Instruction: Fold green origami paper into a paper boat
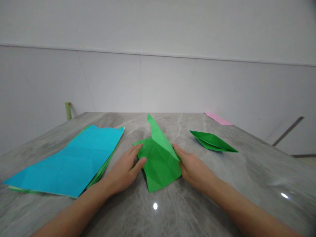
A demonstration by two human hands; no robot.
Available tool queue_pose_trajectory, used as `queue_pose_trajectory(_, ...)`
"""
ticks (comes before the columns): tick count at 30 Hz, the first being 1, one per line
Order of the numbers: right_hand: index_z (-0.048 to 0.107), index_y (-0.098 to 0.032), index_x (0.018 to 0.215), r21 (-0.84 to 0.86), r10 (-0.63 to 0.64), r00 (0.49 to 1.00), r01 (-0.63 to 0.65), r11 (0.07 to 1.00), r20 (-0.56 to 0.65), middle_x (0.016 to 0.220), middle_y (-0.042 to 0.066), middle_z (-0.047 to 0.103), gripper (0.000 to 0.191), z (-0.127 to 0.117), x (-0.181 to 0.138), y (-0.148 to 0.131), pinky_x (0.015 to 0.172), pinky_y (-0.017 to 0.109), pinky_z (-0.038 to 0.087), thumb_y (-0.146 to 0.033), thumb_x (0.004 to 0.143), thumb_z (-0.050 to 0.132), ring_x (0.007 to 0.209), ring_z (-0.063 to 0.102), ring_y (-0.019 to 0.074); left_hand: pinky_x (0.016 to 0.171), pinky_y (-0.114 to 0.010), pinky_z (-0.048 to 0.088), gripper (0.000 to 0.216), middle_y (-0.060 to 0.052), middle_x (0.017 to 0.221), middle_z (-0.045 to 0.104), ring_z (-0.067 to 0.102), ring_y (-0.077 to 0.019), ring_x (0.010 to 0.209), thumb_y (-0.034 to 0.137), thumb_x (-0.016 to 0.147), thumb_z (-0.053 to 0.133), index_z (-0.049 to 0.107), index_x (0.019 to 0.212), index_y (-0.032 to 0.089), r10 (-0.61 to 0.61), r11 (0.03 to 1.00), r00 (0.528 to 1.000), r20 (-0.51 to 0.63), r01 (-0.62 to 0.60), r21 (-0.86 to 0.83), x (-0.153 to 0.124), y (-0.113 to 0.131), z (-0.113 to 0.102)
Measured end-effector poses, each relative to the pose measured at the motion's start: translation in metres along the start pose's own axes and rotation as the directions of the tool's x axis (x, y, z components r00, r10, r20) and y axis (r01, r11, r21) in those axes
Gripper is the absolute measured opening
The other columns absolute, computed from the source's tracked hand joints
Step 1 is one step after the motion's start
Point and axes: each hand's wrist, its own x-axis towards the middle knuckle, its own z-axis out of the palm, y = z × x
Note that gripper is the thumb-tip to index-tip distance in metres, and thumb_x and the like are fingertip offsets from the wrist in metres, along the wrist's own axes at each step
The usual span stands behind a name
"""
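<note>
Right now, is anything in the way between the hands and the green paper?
Nothing visible is in the way. The left hand and the right hand are both right at the side edges of the green paper, with nothing between them and it.

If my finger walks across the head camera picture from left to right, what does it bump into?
Blue paper stack → left hand → creased green paper → right hand → small folded green paper

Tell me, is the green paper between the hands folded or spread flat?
Partly folded: the green paper shows crease lines, with a narrow pointed flap running up the table.
</note>
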Motion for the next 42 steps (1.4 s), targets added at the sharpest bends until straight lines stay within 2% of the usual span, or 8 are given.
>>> queue_pose_trajectory(3, 0.025, -0.026, 0.157, -0.037, -0.174, 0.974, 0.181, 0.983, 0.142, 0.165, 0.009, 0.014, 0.086, -0.012, -0.005, -0.007, 0.119, 0.058, 0.025, -0.012, 0.079, 0.058, 0.15, 0.019, 0.0343, 0.116, -0.07, 0.005, 0.053, -0.011, 0.154, 0.044, 0.03, -0.0383, 0.146, 0.045, 0.093, 0.053, 0.052, 0.143, 0.028, 0.079, 0.966, 0.947, 0.312, -0.15, 0.212, -0.008, 0.0, 0.004)
queue_pose_trajectory(7, 0.046, -0.025, 0.148, 0.06, -0.278, 0.908, 0.273, 0.96, 0.313, 0.159, 0.014, 0.03, 0.08, -0.029, -0.004, -0.014, 0.115, 0.073, 0.004, -0.052, 0.078, 0.073, 0.148, 0.02, 0.0442, 0.11, -0.076, -0.006, 0.051, -0.004, 0.153, 0.046, 0.031, -0.0376, 0.145, 0.033, 0.09, 0.058, 0.052, 0.14, 0.043, 0.144, 0.955, 0.873, 0.467, -0.247, 0.166, -0.011, 0.003, -0.004)
queue_pose_trajectory(11, 0.067, -0.021, 0.129, 0.042, -0.146, 0.986, 0.143, 0.989, 0.081, 0.14, 0.014, 0.059, 0.049, -0.018, -0.002, -0.021, 0.119, 0.066, 0.01, -0.05, 0.099, 0.041, 0.141, 0.041, 0.0352, 0.11, -0.074, -0.011, 0.066, -0.004, 0.157, 0.04, 0.025, -0.0381, 0.148, 0.036, 0.087, 0.064, 0.04, 0.148, 0.043, 0.234, 0.947, 0.818, 0.526, -0.315, 0.069, -0.015, 0.016, -0.007)
queue_pose_trajectory(15, 0.038, -0.02, 0.153, -0.097, 0.004, 0.982, 0.015, 0.995, 0.19, 0.162, 0.018, 0.023, 0.07, -0.003, -0.006, -0.029, 0.116, 0.07, 0.008, -0.045, 0.09, 0.058, 0.15, 0.011, 0.0416, 0.108, -0.073, -0.016, 0.061, -0.002, 0.158, 0.038, 0.026, -0.0383, 0.148, 0.041, 0.09, 0.062, 0.041, 0.147, 0.045, 0.276, 0.929, 0.753, 0.597, -0.369, 0.035, -0.017, 0.026, -0.003)
queue_pose_trajectory(20, 0.048, -0.026, 0.147, -0.11, 0.027, 0.926, 0.015, 0.994, 0.377, 0.163, 0.015, 0.021, 0.06, -0.009, -0.004, -0.028, 0.117, 0.068, 0.002, -0.035, 0.089, 0.058, 0.15, 0.006, 0.0417, 0.112, -0.074, -0.004, 0.081, -0.004, 0.164, 0.021, 0.013, -0.0402, 0.15, 0.04, 0.085, 0.068, 0.027, 0.154, 0.04, 0.249, 0.939, 0.817, 0.52, -0.335, 0.077, -0.015, 0.024, -0.004)
queue_pose_trajectory(28, 0.07, -0.016, 0.116, -0.098, 0.131, 0.98, -0.117, 0.988, 0.147, 0.147, 0.022, 0.046, 0.039, -0.002, 0.004, -0.011, 0.118, 0.065, 0.012, -0.041, 0.089, 0.059, 0.147, 0.026, 0.0396, 0.12, -0.063, 0.009, 0.123, -0.016, 0.162, 0.026, 0.025, -0.036, 0.148, 0.043, 0.071, 0.082, -0.003, 0.159, 0.026, 0.138, 0.99, 0.923, 0.359, -0.134, -0.037, -0.012, 0.014, 0.004)
queue_pose_trajectory(33, 0.051, -0.012, 0.143, -0.084, 0.193, 0.979, -0.186, 0.979, 0.073, 0.156, 0.022, 0.035, 0.057, -0.001, 0.01, -0.002, 0.12, 0.059, 0.018, -0.021, 0.087, 0.053, 0.149, 0.021, 0.0365, 0.117, -0.069, -0.001, 0.081, -0.008, 0.159, 0.035, 0.013, -0.0353, 0.151, 0.033, 0.081, 0.07, 0.032, 0.153, 0.033, 0.172, 0.975, 0.859, 0.482, -0.218, 0.041, -0.011, 0.015, 0.001)
queue_pose_trajectory(42, 0.04, -0.019, 0.151, -0.087, 0.103, 0.979, -0.089, 0.992, 0.179, 0.149, 0.018, 0.046, 0.057, -0.004, 0.011, -0.004, 0.112, 0.075, 0.003, -0.032, 0.095, 0.041, 0.14, 0.039, 0.0354, 0.118, -0.067, -0.002, 0.086, 0.0, 0.163, 0.025, 0.004, -0.0277, 0.152, 0.012, 0.081, 0.059, 0.024, 0.154, 0.041, 0.262, 0.952, 0.791, 0.553, -0.307, -0.012, -0.014, 0.017, -0.001)
